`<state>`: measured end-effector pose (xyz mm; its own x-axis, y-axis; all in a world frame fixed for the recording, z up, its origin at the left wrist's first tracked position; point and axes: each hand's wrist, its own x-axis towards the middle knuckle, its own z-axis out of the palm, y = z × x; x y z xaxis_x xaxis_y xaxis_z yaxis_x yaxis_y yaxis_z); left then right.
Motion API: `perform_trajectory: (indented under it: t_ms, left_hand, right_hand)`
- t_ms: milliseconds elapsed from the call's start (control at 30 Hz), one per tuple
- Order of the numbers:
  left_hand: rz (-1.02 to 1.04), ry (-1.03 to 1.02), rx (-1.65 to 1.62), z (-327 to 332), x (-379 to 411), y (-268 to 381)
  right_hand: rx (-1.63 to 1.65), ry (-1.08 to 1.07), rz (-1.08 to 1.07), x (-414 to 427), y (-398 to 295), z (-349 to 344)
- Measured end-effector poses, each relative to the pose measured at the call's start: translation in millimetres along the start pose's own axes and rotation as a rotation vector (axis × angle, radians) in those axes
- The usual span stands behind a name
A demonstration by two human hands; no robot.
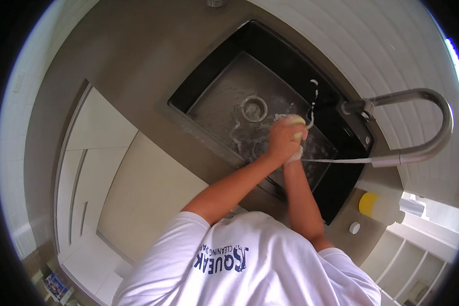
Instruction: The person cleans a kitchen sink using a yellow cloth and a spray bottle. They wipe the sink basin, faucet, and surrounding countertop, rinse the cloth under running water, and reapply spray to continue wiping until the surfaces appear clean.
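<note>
Over the black sink (218, 90), my left hand (282, 137) is closed around a pale yellow sponge (297, 120), which shows between and beyond the fingers. My right hand (297, 153) is pressed close beneath and beside it, with white suds at its wrist. Most of the right hand is hidden by the left, so its grip on the sponge cannot be made out. A water stream (336, 160) runs from the pull-down faucet (424, 95) toward the right wrist. Foam streaks lie on the sink floor around the metal drain (254, 109) and along the far wall.
Brown countertop (111, 49) surrounds the sink. At right stand a yellow-and-white container (368, 204) and a small white cap (354, 228). White drawers (95, 153) are at left, and a ribbed white wall (348, 42) rises behind the faucet.
</note>
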<state>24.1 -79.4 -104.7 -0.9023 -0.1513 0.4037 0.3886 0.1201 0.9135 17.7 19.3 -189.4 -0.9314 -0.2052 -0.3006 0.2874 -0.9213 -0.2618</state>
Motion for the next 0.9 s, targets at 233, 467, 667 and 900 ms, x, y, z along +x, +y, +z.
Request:
perform_trajectory:
  t_ms: [233,467,667,900]
  left_hand:
    - [0.119,-0.222,0.084,-46.6,12.3,-0.4]
    - [0.067,-0.105,-0.013,-73.0,19.4,8.0]
    - [0.252,-0.102,0.215,-70.8,20.1,7.3]
    - [0.556,-0.441,0.177,-81.6,20.4,2.0]
  right_hand:
    - [-0.151,-0.070,0.117,19.3,30.4,72.6]
    - [-0.248,-0.178,0.282,1.5,59.1,124.5]
    - [-0.655,0.047,0.407,35.8,21.4,62.2]
    - [-0.903,0.053,1.006,47.9,23.4,154.3]
